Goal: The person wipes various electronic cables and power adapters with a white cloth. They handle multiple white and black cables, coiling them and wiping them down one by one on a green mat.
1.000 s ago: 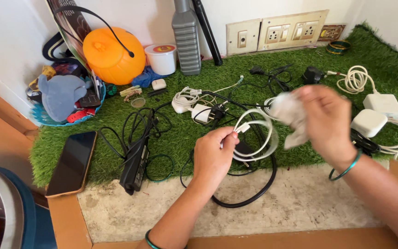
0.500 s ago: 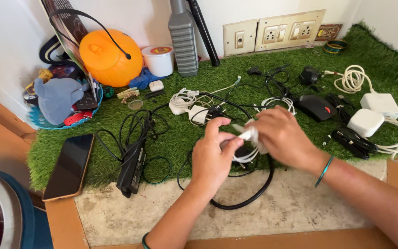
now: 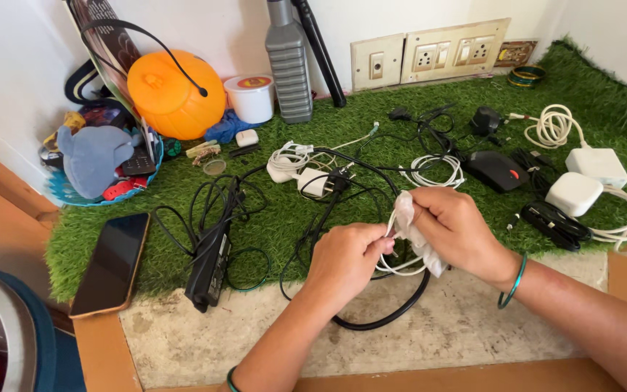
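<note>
My left hand [image 3: 346, 258] pinches a coiled white cable [image 3: 398, 267] just above the front edge of the green turf mat [image 3: 284, 218]. My right hand [image 3: 455, 229] is closed on a crumpled white cloth [image 3: 411, 229] and presses it against that cable, right beside the left hand. A thick black cable loop [image 3: 386, 312] lies under both hands on the bare stone surface. Each wrist wears a teal bangle.
Black power adapter [image 3: 208, 265] and phone [image 3: 112, 261] lie left. White chargers [image 3: 589, 178], a black mouse [image 3: 497, 169] and more cables sit right. An orange pumpkin bucket [image 3: 175, 91], white tub [image 3: 252, 94], grey bottle [image 3: 288, 62] and wall sockets [image 3: 429, 54] line the back.
My right hand came down from the raised position on the right and met the left hand, bringing the cloth onto the white cable. The cable coil now hangs smaller between both hands.
</note>
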